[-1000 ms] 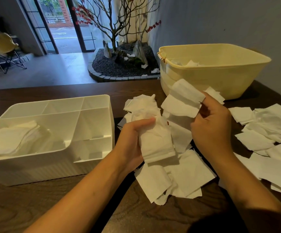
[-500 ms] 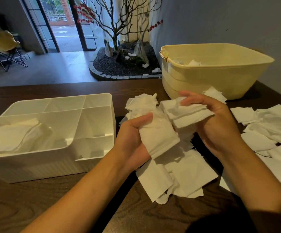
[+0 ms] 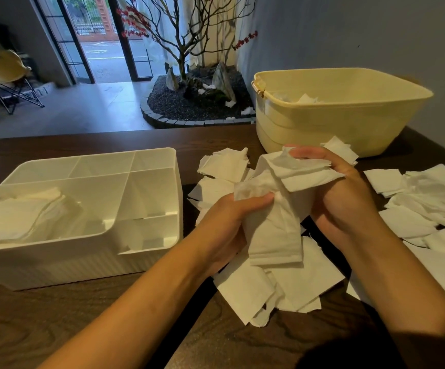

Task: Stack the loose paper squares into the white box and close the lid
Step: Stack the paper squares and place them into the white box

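Paper squares (image 3: pixel 274 230) are getting bunched up mid-frame, left hand (image 3: pixel 226 225) and right hand (image 3: pixel 343 198) both gripping them, white box (image 3: pixel 83 251) sitting open at left.

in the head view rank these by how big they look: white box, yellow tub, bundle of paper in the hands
1. white box
2. yellow tub, nearly as large and farther away, so the order is unsure
3. bundle of paper, clearly smallest
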`<action>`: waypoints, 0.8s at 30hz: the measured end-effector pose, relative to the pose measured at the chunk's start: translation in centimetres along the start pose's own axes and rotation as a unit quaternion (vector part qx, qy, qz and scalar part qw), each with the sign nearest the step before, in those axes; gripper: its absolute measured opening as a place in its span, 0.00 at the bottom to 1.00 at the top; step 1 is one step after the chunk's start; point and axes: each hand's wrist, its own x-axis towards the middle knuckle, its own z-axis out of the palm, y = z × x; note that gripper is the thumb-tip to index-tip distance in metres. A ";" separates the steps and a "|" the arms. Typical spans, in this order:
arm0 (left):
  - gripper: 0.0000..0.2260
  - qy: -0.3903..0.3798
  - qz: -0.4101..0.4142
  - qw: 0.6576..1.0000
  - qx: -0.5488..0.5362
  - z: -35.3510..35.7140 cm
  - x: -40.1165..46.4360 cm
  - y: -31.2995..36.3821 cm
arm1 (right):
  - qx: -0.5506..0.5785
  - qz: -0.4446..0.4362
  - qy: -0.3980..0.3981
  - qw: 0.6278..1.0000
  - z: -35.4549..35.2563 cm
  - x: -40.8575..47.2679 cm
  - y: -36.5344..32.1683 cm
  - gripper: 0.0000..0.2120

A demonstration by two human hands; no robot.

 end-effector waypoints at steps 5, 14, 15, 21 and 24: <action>0.17 0.003 0.016 0.989 -0.149 -0.5 0.1 0.8 | -0.015 -0.017 -0.062 0.998 -0.3 0.1 0.1 0.06; 0.14 -0.055 0.043 0.956 -0.286 -1.1 0.3 1.0 | -0.119 -0.016 -0.104 0.987 -0.5 0.0 -0.4 0.16; 0.14 -0.046 0.046 0.954 -0.291 -1.0 0.2 1.1 | -0.133 -0.013 -0.119 0.984 -0.7 0.0 -0.4 0.20; 0.18 -0.058 0.028 0.950 -0.305 -1.6 0.3 1.0 | -0.164 0.043 -0.134 0.976 -0.8 -0.1 -1.3 0.22; 0.27 -0.072 0.012 0.945 -0.319 -2.6 0.9 0.5 | -0.209 0.080 -0.149 0.963 -1.0 -0.2 -1.6 0.21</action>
